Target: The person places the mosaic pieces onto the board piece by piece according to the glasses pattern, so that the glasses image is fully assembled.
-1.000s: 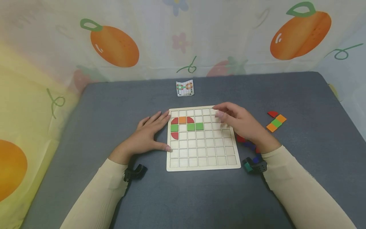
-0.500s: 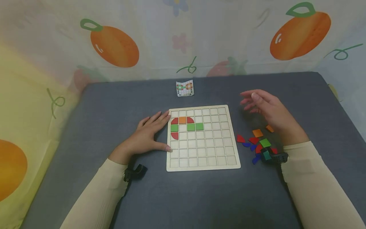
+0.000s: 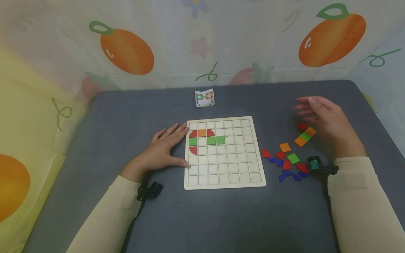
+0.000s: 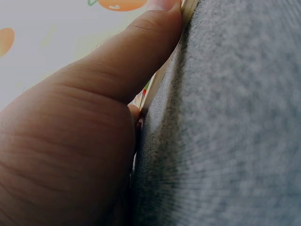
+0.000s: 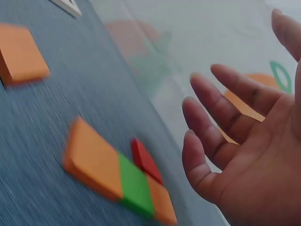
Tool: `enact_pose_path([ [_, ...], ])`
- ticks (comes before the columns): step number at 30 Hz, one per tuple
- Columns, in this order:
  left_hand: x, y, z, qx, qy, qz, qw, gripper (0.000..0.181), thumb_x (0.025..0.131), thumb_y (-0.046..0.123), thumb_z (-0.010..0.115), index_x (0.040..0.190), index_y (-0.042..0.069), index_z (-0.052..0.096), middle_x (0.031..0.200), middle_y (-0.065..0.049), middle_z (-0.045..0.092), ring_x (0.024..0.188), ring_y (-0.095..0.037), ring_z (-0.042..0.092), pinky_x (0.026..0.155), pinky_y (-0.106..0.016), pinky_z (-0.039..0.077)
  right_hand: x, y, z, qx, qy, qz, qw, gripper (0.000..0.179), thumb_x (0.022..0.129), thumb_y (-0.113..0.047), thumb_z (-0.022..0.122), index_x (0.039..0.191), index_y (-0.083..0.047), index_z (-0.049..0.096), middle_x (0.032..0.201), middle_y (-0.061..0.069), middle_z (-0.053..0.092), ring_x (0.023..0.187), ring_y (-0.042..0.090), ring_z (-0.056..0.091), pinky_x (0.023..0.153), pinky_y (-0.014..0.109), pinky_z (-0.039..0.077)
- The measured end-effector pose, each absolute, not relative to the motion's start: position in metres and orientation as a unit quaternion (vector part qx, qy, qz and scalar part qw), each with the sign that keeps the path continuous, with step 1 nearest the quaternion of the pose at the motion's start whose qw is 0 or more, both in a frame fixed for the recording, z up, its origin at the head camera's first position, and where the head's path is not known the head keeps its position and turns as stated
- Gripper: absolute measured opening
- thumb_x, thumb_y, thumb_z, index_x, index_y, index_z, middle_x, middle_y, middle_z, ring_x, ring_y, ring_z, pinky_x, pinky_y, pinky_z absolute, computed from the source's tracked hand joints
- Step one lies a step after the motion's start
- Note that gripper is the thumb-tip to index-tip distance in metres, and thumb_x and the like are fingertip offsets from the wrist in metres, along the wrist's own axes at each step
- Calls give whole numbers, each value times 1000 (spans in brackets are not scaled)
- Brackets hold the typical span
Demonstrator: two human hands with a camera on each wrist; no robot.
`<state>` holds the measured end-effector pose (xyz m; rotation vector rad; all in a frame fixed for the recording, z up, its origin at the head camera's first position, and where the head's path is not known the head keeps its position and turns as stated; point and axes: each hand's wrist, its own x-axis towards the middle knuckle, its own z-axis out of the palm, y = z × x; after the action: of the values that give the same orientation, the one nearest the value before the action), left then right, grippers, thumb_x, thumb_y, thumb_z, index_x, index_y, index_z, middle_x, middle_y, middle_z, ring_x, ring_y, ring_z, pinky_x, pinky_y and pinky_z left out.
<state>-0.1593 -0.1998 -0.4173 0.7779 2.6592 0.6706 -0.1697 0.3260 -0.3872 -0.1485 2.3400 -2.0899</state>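
A square wooden grid board lies mid-table with red quarter-round, orange and green square tiles in its upper left cells. My left hand rests at the board's left edge, fingers and thumb spread and touching the rim. In the left wrist view the thumb lies against the board's edge. My right hand hovers over the table's right side, holding nothing, its fingers loosely bent in the right wrist view. Below it lie a row of orange and green tiles and a red tile.
Between board and right arm lie loose tiles: an orange square, a green square, several red quarter-rounds and several blue pieces. A small printed pattern card lies behind the board. A patterned curtain hangs behind the table.
My right hand has moved from above the board's upper right out to the right, uncovering the loose tiles. My left hand stays at the board's edge, and the tiles on the board look unchanged.
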Motion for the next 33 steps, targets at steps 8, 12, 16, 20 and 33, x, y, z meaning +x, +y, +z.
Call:
enact_pose_path([
  [8,-159,-200,-418,270,923,231,145,129,81,64,92,177,21,17,181,8,9,166,-23,-1,125,-61,-2,-166,361,-394,2,829,-558,36,35,116,-31,57,145,-15,66,124,-16,70,115,11,61,92,17,47],
  [12,-159,-200,-418,269,924,229,145,130,80,65,92,177,22,17,181,8,9,166,-23,-2,125,-61,-2,-163,374,-399,20,868,-488,89,56,112,-37,65,157,-7,53,123,-25,66,119,3,55,95,13,43],
  [16,-159,-200,-418,269,924,229,144,129,80,66,91,177,23,17,181,9,8,166,-22,-1,125,-61,-2,-162,384,-402,13,890,-438,128,62,107,-39,74,158,-9,54,127,-20,65,115,3,56,91,14,42],
  [20,-159,-200,-418,270,923,232,143,129,80,66,91,177,23,17,181,9,9,166,-23,-1,125,-61,-2,-161,389,-402,-11,906,-394,154,60,107,-30,76,156,-4,55,144,3,59,119,10,52,87,12,43],
  [33,-160,-200,-419,268,923,235,142,129,80,66,92,177,23,18,181,9,9,166,-23,-1,125,-61,-1,-163,387,-394,-33,928,-330,170,40,106,-14,76,141,2,65,115,13,64,99,25,56,78,26,49],
])
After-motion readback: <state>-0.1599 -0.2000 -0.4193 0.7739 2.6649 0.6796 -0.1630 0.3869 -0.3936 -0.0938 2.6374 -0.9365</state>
